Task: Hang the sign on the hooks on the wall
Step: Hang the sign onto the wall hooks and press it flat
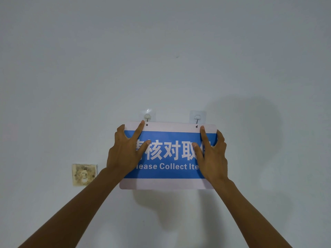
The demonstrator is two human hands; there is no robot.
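A rectangular sign [168, 182], white with a blue band and white lettering, is held flat against the pale wall. My left hand [123, 153] grips its left end, index finger reaching up beside the left hole. My right hand [212, 154] grips the right end in the same way. Two clear adhesive hooks sit just above the sign's top edge: the left hook [147, 117] and the right hook [197, 118]. The sign's two small holes lie a little below the hooks. The right hook's tip meets the sign's edge near its hole.
A stained, yellowed wall socket plate [84, 174] sits to the lower left of the sign. My hands and head cast shadows on the wall below and to the right of the sign.
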